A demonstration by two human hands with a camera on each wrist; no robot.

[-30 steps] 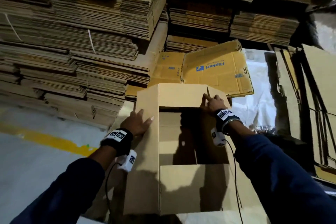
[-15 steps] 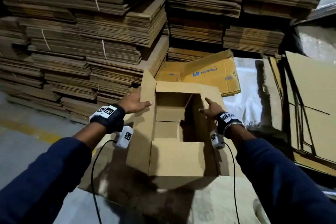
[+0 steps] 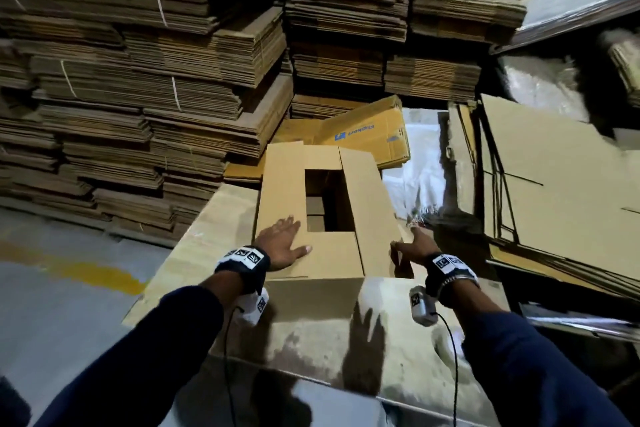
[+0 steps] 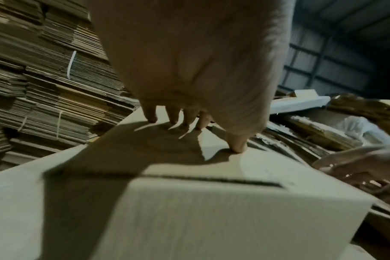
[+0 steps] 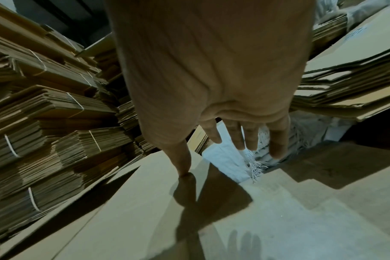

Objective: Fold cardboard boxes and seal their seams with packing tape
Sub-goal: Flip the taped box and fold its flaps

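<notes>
Your left arm reaches forward from the lower left, its dark sleeve ending at a banded wrist, and your left hand (image 3: 282, 243) lies palm down on top of the cardboard box (image 3: 325, 262). Its fingers (image 4: 150, 114) are straight and a little spread, their tips pressing the left flap (image 3: 282, 187) flat, while the thumb (image 4: 237, 144) stretches out sideways onto the near flap. Nothing is gripped; the hand only presses.

Your right arm comes in from the lower right, and your right hand (image 3: 414, 248) is at the near right corner of the box. Its fingers (image 5: 277, 140) are extended and fanned out past the box's edge, over the white sheet and cardboard beyond, touching nothing that you can see. Only the thumb (image 5: 181, 158) meets the box, its tip resting on the right flap (image 3: 369, 204). This hand is open too and holds nothing.

The box stands upright on a large flat sheet of cardboard (image 3: 207, 239), directly ahead of you and between your two hands. Its long left and right flaps are folded down, with a dark rectangular gap (image 3: 329, 199) left between them in the middle, through which the inside of the box shows.

Behind and to the left rise tall stacks of flattened boxes (image 3: 138, 80), some bound with white straps. A flattened yellow box with blue print (image 3: 367, 135) lies just beyond the box, and loose cardboard sheets (image 3: 554, 184) lean on the right.
</notes>
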